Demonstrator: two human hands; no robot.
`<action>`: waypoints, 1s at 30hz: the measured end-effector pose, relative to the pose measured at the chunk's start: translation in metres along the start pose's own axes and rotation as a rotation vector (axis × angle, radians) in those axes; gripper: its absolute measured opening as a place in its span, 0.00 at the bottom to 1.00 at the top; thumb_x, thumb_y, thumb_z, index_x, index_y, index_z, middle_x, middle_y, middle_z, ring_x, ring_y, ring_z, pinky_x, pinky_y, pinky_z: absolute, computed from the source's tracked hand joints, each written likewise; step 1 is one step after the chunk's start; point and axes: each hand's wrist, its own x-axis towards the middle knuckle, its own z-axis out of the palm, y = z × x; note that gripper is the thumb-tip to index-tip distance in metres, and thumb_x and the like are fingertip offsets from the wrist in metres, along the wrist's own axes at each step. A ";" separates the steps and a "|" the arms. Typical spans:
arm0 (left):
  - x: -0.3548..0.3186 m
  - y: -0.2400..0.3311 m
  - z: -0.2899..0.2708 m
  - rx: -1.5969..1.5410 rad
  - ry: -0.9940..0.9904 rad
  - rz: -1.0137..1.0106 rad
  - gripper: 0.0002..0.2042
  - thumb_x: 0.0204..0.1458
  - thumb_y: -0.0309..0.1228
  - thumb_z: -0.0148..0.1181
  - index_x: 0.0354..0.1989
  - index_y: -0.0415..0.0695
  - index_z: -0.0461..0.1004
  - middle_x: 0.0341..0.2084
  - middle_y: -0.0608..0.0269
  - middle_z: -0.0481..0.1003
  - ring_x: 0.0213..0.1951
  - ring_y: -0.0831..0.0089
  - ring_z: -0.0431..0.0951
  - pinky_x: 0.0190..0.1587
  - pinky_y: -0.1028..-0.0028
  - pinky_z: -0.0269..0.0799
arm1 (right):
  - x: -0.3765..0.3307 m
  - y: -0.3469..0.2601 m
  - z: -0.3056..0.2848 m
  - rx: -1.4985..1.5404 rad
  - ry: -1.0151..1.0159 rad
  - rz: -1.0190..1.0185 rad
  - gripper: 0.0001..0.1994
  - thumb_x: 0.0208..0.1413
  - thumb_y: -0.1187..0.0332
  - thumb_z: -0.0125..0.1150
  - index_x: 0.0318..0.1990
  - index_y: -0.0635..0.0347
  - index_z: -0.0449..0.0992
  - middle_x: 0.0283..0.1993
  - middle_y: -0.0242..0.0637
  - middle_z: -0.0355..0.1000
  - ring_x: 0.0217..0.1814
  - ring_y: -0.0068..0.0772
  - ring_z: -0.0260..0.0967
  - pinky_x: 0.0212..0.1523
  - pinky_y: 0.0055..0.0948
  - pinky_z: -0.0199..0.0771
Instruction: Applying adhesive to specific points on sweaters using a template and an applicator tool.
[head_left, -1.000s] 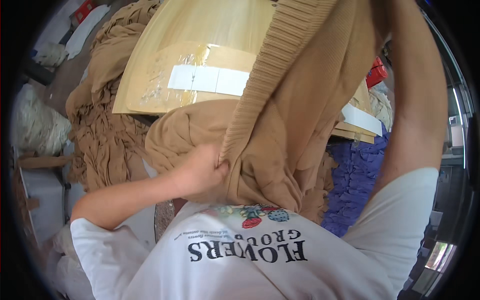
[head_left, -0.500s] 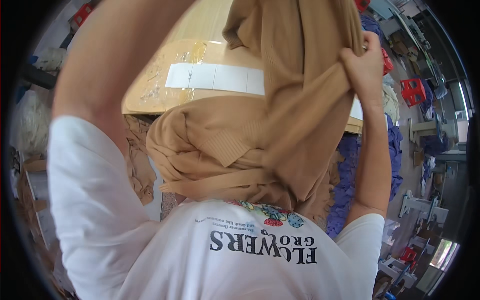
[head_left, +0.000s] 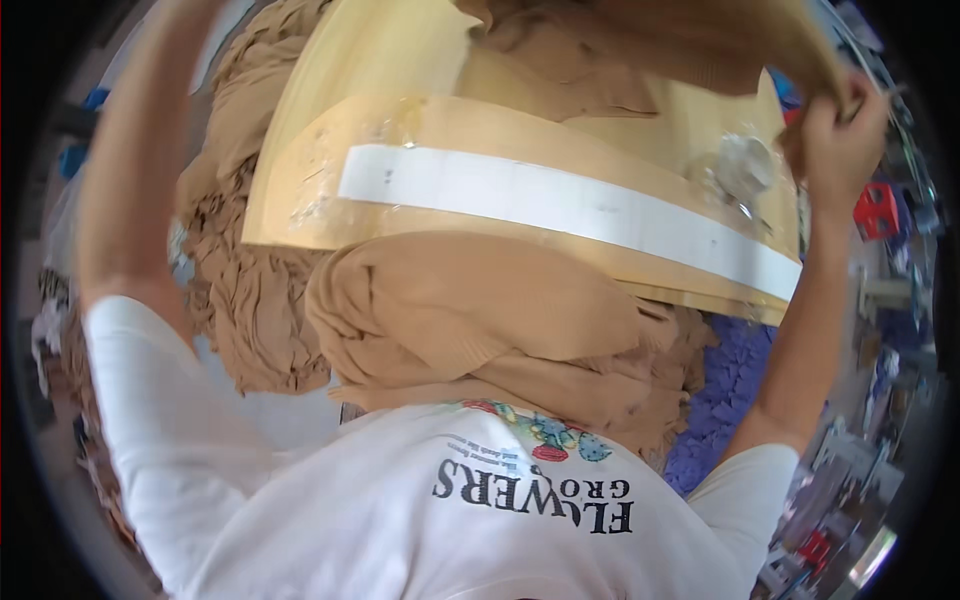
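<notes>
Held up over the far side of the table is a brown knit garment [head_left: 700, 50], blurred and partly cut off by the top edge. My right hand [head_left: 845, 145] is closed on its right end, at the upper right. My left forearm reaches up along the left side, and its hand lies beyond the top edge. Below the raised garment, more brown knit fabric [head_left: 565, 80] shows on the tabletop. A bundle of brown knit garments [head_left: 480, 300] rests between my body and the table's near edge, touched by neither hand.
The pale wooden table [head_left: 390, 65] carries a long white strip [head_left: 600, 210] and clear tape [head_left: 745, 165] along its near side. Brown fabric heaps [head_left: 260, 330] lie left of it. Purple fabric [head_left: 730, 390] is piled at the right, with a red stool [head_left: 877, 210] farther off.
The garment has moved up and away from me, off the bundle and the white strip. My right hand has gone farther right, still gripping it. My left arm has swung outward to the left.
</notes>
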 end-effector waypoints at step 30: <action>-0.137 -0.254 -0.047 1.017 0.206 -0.433 0.15 0.41 0.23 0.56 0.40 0.34 0.72 0.27 0.57 0.75 0.28 0.71 0.74 0.35 0.73 0.70 | -0.220 -0.018 -0.016 0.063 -0.743 -0.062 0.18 0.37 0.82 0.52 0.41 0.64 0.68 0.48 0.43 0.68 0.50 0.50 0.62 0.50 0.41 0.62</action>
